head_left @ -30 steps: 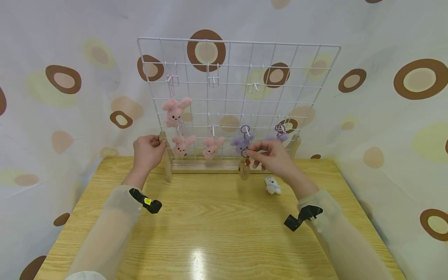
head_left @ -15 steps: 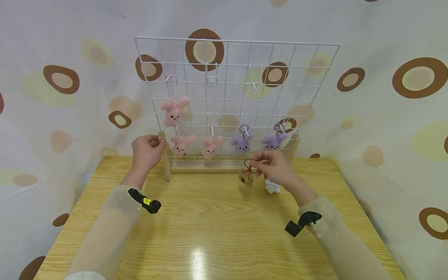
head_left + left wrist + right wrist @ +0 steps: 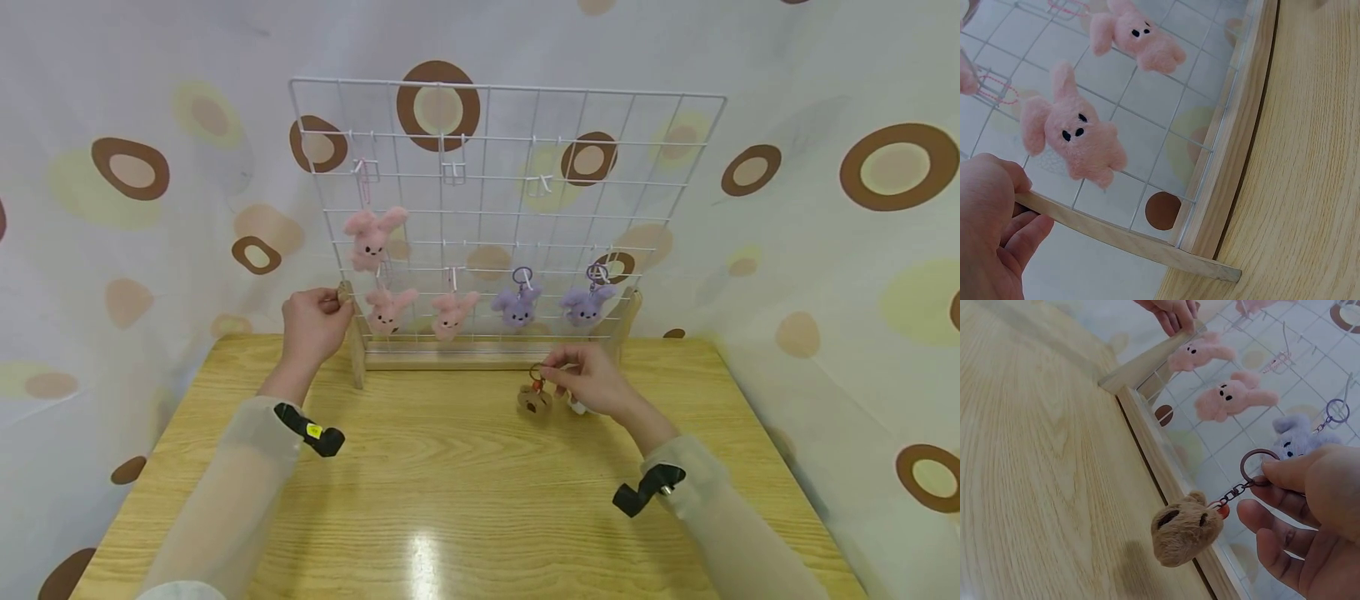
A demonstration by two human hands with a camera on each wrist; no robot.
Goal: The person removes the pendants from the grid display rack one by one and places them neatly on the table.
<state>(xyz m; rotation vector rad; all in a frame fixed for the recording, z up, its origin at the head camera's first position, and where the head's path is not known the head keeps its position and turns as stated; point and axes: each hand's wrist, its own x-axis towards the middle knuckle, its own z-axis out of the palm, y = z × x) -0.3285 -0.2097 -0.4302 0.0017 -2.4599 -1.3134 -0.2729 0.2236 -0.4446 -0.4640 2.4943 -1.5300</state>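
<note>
My right hand (image 3: 592,382) pinches the dark ring (image 3: 1254,464) of a keychain between thumb and forefinger. From its chain hangs a brown plush animal head (image 3: 1186,530) with a small red bead, just above the table in the head view. My left hand (image 3: 315,325) grips the top of the rack's left wooden upright (image 3: 1110,231). On the white wire grid rack (image 3: 487,212) hang pink plush bunnies (image 3: 1079,128) and two purple plush bunnies (image 3: 516,307). A white plush keychain (image 3: 577,407) lies on the table, mostly hidden behind my right hand.
The rack stands at the back of the wooden table (image 3: 450,483), before a patterned curtain (image 3: 810,275). White hooks (image 3: 453,173) in the upper row hold nothing at the middle and right. A wooden base bar (image 3: 442,361) runs along the rack's bottom.
My right hand has moved down and slightly right from the rack, lowering the brown plush keychain close to the table and covering most of the white one. The left hand stays on the upright.
</note>
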